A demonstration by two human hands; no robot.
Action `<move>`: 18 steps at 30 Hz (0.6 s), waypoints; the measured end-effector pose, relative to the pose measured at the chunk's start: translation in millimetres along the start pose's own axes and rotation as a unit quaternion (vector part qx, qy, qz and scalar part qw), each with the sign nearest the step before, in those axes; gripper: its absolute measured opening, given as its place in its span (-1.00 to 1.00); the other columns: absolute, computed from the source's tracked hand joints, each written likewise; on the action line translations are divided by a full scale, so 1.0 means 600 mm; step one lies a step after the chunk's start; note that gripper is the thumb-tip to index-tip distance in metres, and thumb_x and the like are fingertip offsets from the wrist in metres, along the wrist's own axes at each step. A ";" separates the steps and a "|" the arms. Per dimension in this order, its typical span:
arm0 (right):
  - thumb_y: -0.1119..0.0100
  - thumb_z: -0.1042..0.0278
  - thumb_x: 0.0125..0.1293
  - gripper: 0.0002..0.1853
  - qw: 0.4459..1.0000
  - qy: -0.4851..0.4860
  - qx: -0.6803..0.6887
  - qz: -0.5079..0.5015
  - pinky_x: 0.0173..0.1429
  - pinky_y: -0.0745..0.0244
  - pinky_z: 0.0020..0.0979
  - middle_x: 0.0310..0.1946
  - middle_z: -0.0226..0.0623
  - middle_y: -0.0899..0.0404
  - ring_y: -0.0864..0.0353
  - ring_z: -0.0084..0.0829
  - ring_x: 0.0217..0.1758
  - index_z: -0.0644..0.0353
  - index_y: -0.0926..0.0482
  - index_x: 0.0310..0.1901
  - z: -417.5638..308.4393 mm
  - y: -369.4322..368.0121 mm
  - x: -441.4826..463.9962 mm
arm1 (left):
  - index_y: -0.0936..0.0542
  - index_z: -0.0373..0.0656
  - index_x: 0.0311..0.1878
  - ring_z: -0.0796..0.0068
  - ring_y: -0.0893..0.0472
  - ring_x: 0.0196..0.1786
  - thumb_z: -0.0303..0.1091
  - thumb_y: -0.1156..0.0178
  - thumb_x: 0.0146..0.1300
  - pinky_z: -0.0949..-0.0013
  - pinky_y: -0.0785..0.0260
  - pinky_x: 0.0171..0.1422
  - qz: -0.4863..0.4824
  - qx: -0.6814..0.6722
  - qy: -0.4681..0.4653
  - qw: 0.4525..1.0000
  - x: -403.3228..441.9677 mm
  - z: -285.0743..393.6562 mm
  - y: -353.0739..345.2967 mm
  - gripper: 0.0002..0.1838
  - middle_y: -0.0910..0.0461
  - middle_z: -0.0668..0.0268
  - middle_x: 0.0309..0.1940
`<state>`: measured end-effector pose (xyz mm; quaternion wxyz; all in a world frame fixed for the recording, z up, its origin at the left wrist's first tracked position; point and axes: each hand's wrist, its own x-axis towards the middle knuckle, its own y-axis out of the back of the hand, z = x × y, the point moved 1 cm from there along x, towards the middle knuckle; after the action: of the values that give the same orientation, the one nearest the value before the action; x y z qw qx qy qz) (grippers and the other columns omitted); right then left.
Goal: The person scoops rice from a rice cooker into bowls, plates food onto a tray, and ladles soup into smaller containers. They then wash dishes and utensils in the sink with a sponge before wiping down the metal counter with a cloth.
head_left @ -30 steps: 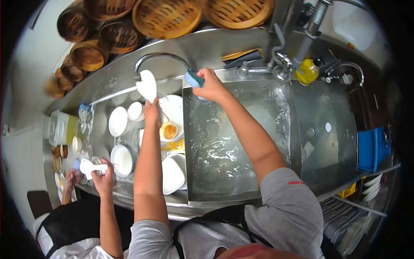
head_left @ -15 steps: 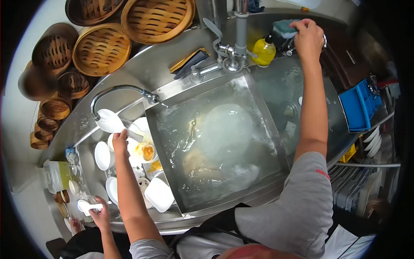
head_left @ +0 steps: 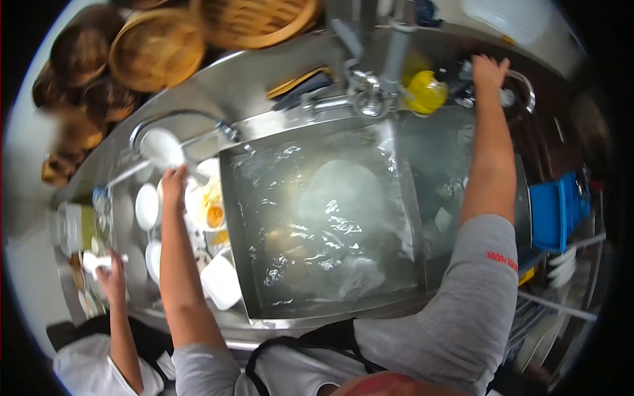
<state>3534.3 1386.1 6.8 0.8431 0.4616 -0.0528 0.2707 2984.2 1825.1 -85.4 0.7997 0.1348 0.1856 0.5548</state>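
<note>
My left hand [head_left: 174,179] is closed on the rim of a white dish [head_left: 162,148], held tilted below the curved spout [head_left: 175,113] on the left. Whether it is a plate or a shallow bowl is hard to tell. At the far right corner, my right hand [head_left: 489,71] reaches over dark and chrome fittings beside a curved chrome tap [head_left: 528,92]. Its fingertips are blurred and partly hidden, and no sponge shows there. Left of that hand stands a bottle of yellow liquid [head_left: 426,92].
A water-filled basin [head_left: 231,264] holds a large pale round thing under the surface. Used white bowls [head_left: 221,280] and food scraps crowd the left side. Bamboo steamers [head_left: 158,53] line the back left. Another person's hand [head_left: 112,274] holds a white item. A blue rack [head_left: 555,211] stands at right.
My right hand has moved right and down from where it touched a green sponge; the sponge is out of sight. My left hand has raised the white dish slightly. The camera has shifted.
</note>
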 end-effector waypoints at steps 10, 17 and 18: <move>0.00 0.32 0.11 -0.74 0.865 0.040 0.457 0.203 -0.06 -0.31 -0.33 -0.13 -0.26 -0.44 -0.43 -0.34 -0.11 0.08 -0.46 -0.13 -0.040 0.047 -0.168 | -0.44 -0.08 -0.29 0.66 -0.41 -0.43 -0.30 -0.05 0.10 0.50 -0.21 -0.32 -0.029 -0.112 0.075 0.991 -0.053 -0.003 -0.027 -0.87 -0.45 0.46 -0.48; 0.04 0.30 0.20 -0.72 0.619 0.182 0.683 -0.342 0.06 -0.22 -0.45 -0.17 -0.31 -0.48 -0.39 -0.50 -0.06 0.19 -0.44 -0.08 -0.330 -0.030 -0.421 | -0.47 -0.28 -0.30 0.52 -0.49 -0.47 -0.32 0.00 0.12 0.45 -0.34 -0.36 -0.087 -0.048 0.154 0.983 -0.106 -0.014 0.028 -0.79 -0.48 0.25 -0.49; 0.03 0.27 0.18 -0.70 0.643 0.141 0.676 -0.332 0.06 -0.24 -0.43 -0.17 -0.25 -0.49 -0.41 -0.43 -0.05 0.21 -0.43 -0.08 -0.380 -0.051 -0.456 | -0.47 -0.30 -0.26 0.53 -0.49 -0.51 -0.33 -0.01 0.11 0.47 -0.35 -0.41 -0.099 0.005 0.122 0.988 -0.116 -0.024 0.037 -0.78 -0.49 0.24 -0.47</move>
<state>3280.9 1445.6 -238.5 0.3272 0.8460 0.4210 -0.0058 2937.3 1767.4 -78.8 0.8212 0.0513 0.2973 0.4845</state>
